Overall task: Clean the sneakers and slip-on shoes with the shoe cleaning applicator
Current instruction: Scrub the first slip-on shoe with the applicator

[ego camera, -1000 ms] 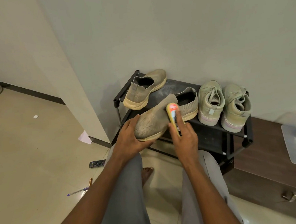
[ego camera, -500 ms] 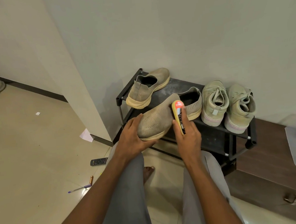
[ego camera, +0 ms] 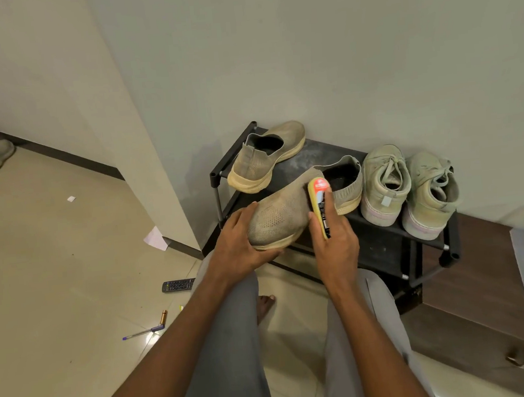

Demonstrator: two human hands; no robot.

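Now we see little change from half a second ago: the left hand still grips the toe of the slip-on shoe at frame centre, on the front edge of the black shoe rack. The right hand holds the applicator, which has slid slightly toward the shoe's opening.
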